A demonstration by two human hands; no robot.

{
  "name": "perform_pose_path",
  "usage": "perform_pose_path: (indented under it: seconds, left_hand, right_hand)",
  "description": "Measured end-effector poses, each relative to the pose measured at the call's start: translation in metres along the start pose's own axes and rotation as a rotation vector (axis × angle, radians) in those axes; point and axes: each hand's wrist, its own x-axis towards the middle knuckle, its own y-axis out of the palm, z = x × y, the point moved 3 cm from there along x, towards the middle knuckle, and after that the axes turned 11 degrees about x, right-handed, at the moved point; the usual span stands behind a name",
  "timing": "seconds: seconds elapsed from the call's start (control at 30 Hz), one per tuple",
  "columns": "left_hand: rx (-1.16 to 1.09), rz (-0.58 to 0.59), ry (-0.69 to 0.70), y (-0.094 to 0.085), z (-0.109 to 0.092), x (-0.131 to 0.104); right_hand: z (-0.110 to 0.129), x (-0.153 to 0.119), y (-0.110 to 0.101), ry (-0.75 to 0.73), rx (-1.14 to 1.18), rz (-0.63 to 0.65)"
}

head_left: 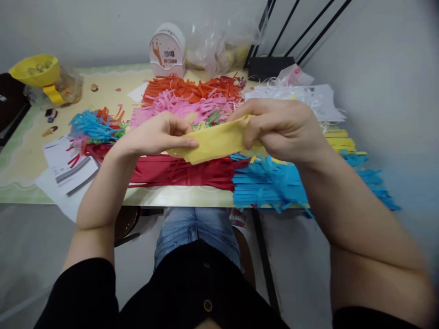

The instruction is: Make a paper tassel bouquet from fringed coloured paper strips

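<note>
I hold a folded sheet of soft yellow paper (214, 144) up in front of me, above the near edge of the pale cream table with its green wavy border (20, 164). My left hand (159, 135) pinches the sheet's left end, thumb laid flat along the top and the other fingers curled underneath. My right hand (283, 128) is closed around the right end, fingers folded over the paper so that this end is hidden inside the grip. The sheet spans the gap between the two hands, slightly sagging at the lower left corner.

Directly below the sheet lies a flat bundle of dark red paper strips (185, 172), and to its right a heap of bright blue fringed paper strips (270, 185) that spills over the table's front edge. Further back sit a mound of pink paper strips (181, 106) and, behind it, a mound of orange paper strips (192, 87). White shredded paper (308, 96) lies to the right of those, beside the wall. At the far left a yellow plastic bowl (34, 69) rests on a clear container, and a smaller tangle of blue and mixed strips (91, 128) lies on printed white sheets near my left forearm. A white and pink rounded box with a giraffe print (167, 49) stands at the back of the table.
</note>
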Motion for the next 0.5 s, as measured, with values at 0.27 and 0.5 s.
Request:
perform_pose_path:
  seconds: [0.27, 0.5]
  left_hand:
    - [0.26, -0.322, 0.102, 0.004, 0.006, 0.0]
    - [0.173, -0.394, 0.07, -0.001, 0.013, -0.014]
  right_hand:
    - [-0.001, 0.018, -0.019, 0.291, -0.116, 0.165]
    - [-0.024, 0.019, 0.016, 0.418, -0.043, 0.052]
